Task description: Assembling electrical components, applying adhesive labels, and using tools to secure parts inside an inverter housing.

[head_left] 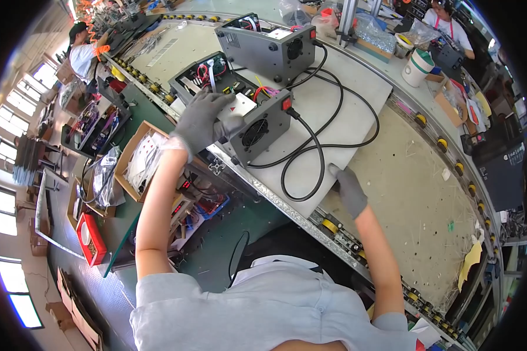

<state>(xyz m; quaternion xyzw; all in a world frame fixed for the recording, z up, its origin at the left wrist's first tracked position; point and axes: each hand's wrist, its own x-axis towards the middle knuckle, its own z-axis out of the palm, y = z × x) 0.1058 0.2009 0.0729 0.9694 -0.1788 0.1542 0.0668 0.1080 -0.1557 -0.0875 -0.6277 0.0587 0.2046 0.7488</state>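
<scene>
Both my hands wear grey gloves. My left hand (204,121) lies over the near side of an open dark grey electrical unit (253,133), its fingers stretched out and thumb apart. Coloured wires, a white plate and a fan grille show on this unit; a black power cord (320,153) runs from beside its red switch. My right hand (351,190) pinches the near right edge of the white board (357,120) under the units, thumb on top and the other fingers mostly hidden. A second grey unit (269,50) stands behind, also with a fan and a cord.
A curved conveyor with yellow rollers (332,224) runs around the board. To the left are a cardboard box (139,158) of white parts and a red tray (92,238). A white tub (418,68) stands at the far right. Two people work farther off.
</scene>
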